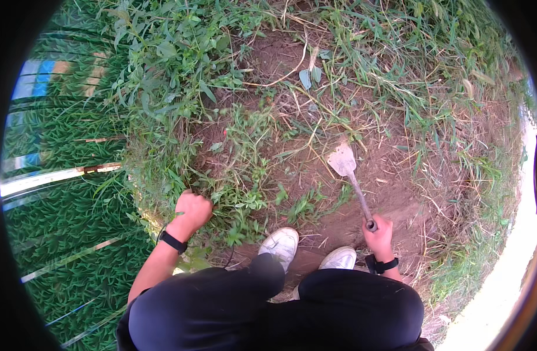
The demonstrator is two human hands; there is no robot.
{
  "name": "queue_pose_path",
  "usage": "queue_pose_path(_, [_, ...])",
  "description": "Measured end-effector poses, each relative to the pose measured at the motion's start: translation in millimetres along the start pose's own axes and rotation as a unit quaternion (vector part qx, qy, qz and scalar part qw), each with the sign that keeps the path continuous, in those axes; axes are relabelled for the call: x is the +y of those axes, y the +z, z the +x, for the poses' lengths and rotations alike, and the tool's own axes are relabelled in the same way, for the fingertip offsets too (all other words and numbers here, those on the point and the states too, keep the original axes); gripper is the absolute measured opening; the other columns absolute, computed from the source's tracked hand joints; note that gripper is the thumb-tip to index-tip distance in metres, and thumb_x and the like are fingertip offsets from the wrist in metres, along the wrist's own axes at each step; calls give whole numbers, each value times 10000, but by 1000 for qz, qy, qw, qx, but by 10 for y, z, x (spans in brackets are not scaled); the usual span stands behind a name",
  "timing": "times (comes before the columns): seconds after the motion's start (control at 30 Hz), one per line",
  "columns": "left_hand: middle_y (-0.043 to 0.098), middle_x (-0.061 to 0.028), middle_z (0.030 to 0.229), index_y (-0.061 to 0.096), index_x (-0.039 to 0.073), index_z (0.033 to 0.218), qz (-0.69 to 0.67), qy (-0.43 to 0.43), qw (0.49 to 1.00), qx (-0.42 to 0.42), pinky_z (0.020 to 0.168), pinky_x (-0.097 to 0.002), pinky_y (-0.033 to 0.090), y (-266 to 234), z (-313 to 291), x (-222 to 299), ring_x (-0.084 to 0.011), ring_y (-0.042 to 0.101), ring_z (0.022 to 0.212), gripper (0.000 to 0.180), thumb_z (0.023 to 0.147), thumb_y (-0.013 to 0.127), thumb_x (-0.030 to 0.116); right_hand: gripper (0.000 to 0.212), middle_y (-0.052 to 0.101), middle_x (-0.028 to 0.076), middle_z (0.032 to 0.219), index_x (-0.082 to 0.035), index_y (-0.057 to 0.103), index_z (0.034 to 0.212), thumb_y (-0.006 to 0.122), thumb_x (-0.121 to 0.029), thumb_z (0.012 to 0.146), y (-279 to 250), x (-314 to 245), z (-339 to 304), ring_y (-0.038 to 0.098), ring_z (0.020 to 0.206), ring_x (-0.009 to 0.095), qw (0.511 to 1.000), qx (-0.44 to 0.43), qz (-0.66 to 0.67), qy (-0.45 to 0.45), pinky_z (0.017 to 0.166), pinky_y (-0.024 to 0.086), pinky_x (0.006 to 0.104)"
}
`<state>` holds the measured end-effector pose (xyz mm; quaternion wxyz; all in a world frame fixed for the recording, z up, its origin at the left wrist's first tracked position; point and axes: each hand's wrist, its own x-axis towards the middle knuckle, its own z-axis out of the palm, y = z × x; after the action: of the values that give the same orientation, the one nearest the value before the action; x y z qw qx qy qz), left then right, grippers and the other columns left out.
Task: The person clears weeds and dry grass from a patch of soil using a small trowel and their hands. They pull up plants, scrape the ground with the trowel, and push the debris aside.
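Note:
My right hand (379, 237) is closed round the rear of a small metal hand spade (360, 196). The tool's flat, flared blade points away from me over bare brown soil, and the round end of its tube handle pokes out beside my fingers. To the left, my left hand (193, 208) makes a fist against the edge of the low green weeds (245, 196). Whatever its curled fingers hold, if anything, is hidden. Leafy stems stand right beside that fist.
My white shoes (280, 245) rest on the soil (391, 205) between my hands. Taller weeds (186, 52) and long grass (420, 64) cover the far ground. Along the left runs a green grass-patterned sheet (75, 234). Dry stalks litter the dirt, and a bright strip (496, 292) borders the right.

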<state>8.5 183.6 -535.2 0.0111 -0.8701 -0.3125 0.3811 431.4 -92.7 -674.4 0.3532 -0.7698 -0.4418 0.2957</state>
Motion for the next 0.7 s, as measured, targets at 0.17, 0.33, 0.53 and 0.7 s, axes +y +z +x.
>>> queue_pose_path(0.17, [729, -82, 931, 748, 103, 873, -27, 44, 998, 44, 908, -395, 495, -202, 328, 267, -262, 675, 943, 214, 775, 741, 293, 343, 480, 160, 603, -24, 469, 655, 777, -106, 781, 31, -10, -8, 497, 521, 365, 999, -6, -13, -29, 507, 392, 433])
queue_pose_path(0.33, [485, -200, 1505, 715, 24, 1079, -75, 65, 992, 72, 1125, -459, 392, -5, 559, 429, -387, 453, 1385, 415, 790, 806, 307, 357, 481, 157, 603, -27, 468, 655, 784, -127, 788, 49, -96, -74, 507, 525, 365, 999, -3, -9, -41, 510, 393, 433])
queue_pose_path(0.53, [336, -240, 1627, 534, 52, 1382, 5, 22, 992, -122, 1166, -471, 338, -39, 684, 673, -406, 382, 1452, 670, 887, 757, 444, 365, 493, 149, 599, -39, 463, 651, 789, -133, 785, 27, -31, -236, 515, 517, 363, 999, 11, -4, -36, 498, 395, 430])
queue_pose_path(0.7, [715, -105, 1090, 558, 117, 1252, 101, 4, 995, 19, 834, -384, 506, 257, 518, 608, -264, 734, 909, 443, 837, 700, 181, 367, 495, 148, 599, -45, 456, 646, 785, -128, 787, 66, 1, -281, 518, 514, 364, 998, 32, 8, -49, 489, 393, 436])
